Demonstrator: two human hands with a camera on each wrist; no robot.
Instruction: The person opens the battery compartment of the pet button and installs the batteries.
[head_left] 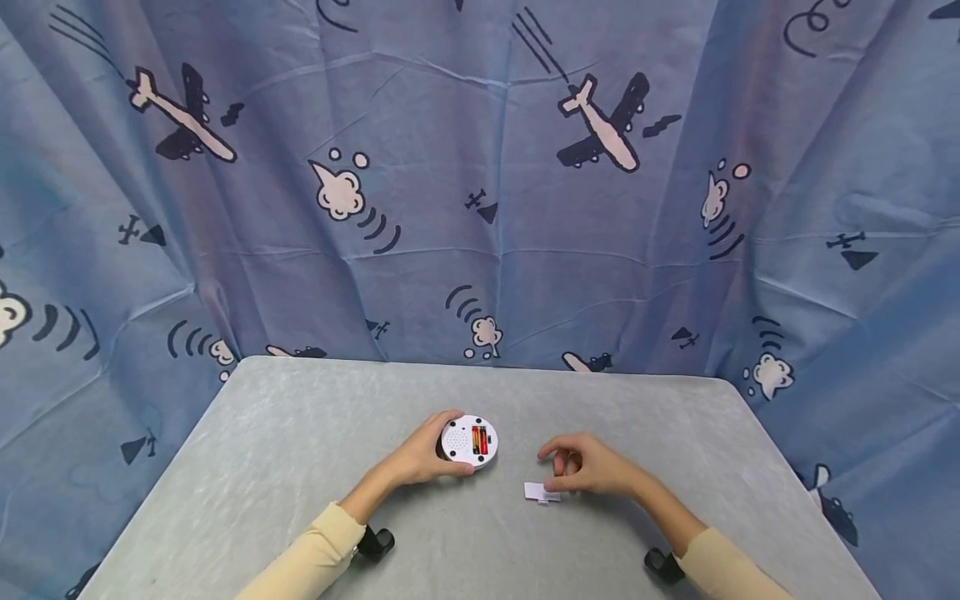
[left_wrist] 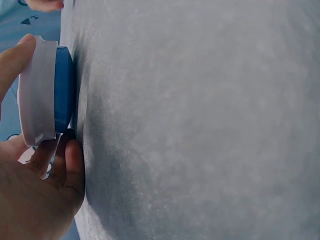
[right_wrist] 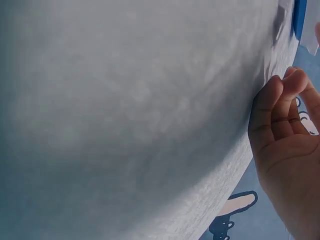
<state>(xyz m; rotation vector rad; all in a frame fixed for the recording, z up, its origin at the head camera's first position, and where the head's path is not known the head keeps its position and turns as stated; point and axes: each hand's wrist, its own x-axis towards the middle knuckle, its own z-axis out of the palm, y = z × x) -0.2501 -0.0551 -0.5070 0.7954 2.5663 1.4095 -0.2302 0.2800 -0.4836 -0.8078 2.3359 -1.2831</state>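
In the head view my left hand grips a round white device by its left side, fingers at the back and thumb at the front. Its underside faces up, with an uncovered compartment that holds red-and-black batteries. The left wrist view shows the white casing tilted on edge in that camera, its blue part toward the table. My right hand is low over a small white battery cover lying on the table. The thumb overlaps the cover; the index finger stands apart from the thumb, loosely bent.
A grey-white table lies under both hands. Behind it hangs a blue curtain printed with planes and clouds. Black wrist mounts sit on both forearms at the cream sleeves.
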